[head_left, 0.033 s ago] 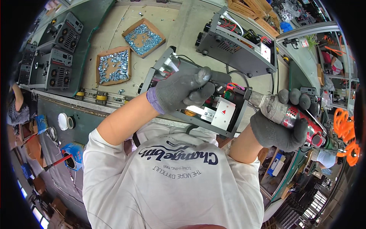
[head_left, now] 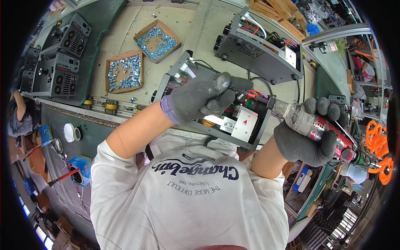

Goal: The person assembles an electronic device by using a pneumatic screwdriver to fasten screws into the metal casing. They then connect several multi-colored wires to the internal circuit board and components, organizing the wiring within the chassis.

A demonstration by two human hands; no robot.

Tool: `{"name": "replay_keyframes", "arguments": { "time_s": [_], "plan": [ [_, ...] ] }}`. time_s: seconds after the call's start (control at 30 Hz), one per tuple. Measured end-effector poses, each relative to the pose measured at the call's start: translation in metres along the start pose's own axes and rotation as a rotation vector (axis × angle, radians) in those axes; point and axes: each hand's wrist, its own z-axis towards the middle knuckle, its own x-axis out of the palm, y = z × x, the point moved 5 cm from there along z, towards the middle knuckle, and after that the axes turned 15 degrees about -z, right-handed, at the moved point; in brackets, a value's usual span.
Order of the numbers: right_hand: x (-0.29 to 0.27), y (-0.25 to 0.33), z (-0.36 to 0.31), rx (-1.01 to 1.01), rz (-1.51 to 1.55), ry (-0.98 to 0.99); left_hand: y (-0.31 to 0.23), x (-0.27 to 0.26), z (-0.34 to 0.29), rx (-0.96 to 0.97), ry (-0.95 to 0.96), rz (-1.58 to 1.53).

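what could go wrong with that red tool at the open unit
The red power tool, held in the right hand, might slip and scratch the open unit at its end. The red wires beside the left hand could get snagged. The coiled orange hose near the tool's tail might tug it askew.

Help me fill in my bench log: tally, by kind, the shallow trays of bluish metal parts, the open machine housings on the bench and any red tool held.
Shallow cardboard trays: 2
Open machine housings: 2
Red tool in the right hand: 1
Total: 5
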Motion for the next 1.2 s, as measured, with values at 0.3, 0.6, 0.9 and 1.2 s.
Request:
{"name": "replay_keyframes", "arguments": {
  "time_s": [0.3, 0.6, 0.9, 1.2],
  "plan": [
    [-0.003, 0.036, 0.001, -0.041, -0.160, 0.089, -0.001, -0.007, -0.002, -0.128, -0.563, 0.103],
    [0.014, 0.039, -0.021, 0.168, -0.354, 0.294, 0.010, -0.027, 0.001, -0.067, -0.417, 0.092],
    [0.033, 0.030, -0.022, 0.157, -0.417, 0.573, 0.008, -0.022, -0.002, -0.015, -0.355, 0.159],
    [0.051, 0.036, -0.029, 0.129, -0.490, 0.569, 0.003, -0.026, -0.003, -0.026, -0.448, 0.213]
  ]
}}
